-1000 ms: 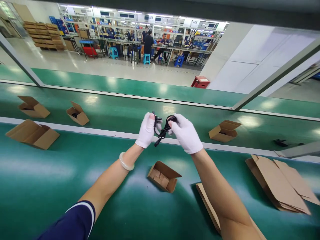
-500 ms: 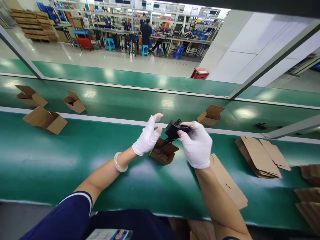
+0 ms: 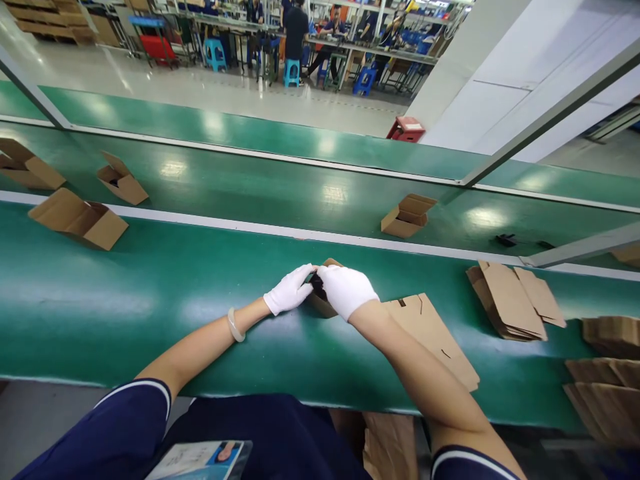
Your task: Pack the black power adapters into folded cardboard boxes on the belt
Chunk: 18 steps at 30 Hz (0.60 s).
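A small open cardboard box [image 3: 323,307] stands on the green work surface in front of me. Down in its opening is a black power adapter [image 3: 317,285], mostly covered by my fingers. My right hand [image 3: 349,289], in a white glove with bare fingertips, reaches over the box from the right with its fingers closed on the adapter. From the left my left hand [image 3: 290,291], gloved the same way, grips the box's left side, thumb low and fingers at the upper edge. The adapter's cable cannot be made out.
A flat cardboard blank [image 3: 435,340] lies beside my right forearm. Folded blanks [image 3: 517,303] are stacked further right, with more piles [image 3: 607,380] at the edge. Open boxes stand left [image 3: 83,220] and on the far belt [image 3: 407,217]. A metal post [image 3: 550,113] slants across the right.
My right hand has lowered the black adapter from above the box into it. My left hand has come down and closed on the box's side. The view has tilted downward.
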Each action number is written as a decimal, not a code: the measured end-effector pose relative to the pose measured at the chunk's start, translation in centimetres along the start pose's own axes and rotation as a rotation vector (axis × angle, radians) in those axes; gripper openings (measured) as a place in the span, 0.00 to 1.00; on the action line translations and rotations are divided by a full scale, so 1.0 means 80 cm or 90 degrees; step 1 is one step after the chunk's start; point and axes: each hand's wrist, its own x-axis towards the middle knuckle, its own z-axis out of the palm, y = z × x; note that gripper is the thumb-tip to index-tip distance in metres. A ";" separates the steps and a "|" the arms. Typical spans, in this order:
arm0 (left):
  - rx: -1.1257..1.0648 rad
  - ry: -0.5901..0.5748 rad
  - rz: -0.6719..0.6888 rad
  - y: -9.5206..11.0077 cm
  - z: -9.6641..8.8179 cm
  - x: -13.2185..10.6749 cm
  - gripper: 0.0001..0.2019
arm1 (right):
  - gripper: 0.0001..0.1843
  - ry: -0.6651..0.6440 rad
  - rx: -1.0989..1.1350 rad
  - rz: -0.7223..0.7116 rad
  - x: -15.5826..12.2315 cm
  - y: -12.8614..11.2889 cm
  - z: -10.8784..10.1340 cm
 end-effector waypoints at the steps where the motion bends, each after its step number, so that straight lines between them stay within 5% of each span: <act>1: 0.000 -0.005 0.002 0.001 0.000 0.000 0.20 | 0.14 -0.040 0.000 -0.004 0.004 0.000 -0.007; 5: 0.008 -0.022 0.010 0.002 0.007 -0.001 0.20 | 0.12 -0.132 -0.011 -0.026 0.015 0.002 -0.013; 10: -0.028 -0.009 0.015 0.003 0.021 -0.002 0.21 | 0.14 -0.154 -0.001 -0.069 0.024 -0.006 0.017; 15: -0.033 0.032 -0.006 -0.003 0.031 -0.002 0.21 | 0.20 -0.112 0.035 -0.112 -0.002 0.005 0.033; 18: -0.023 0.096 -0.032 -0.014 0.029 -0.001 0.19 | 0.22 0.007 0.137 -0.127 -0.047 0.036 0.022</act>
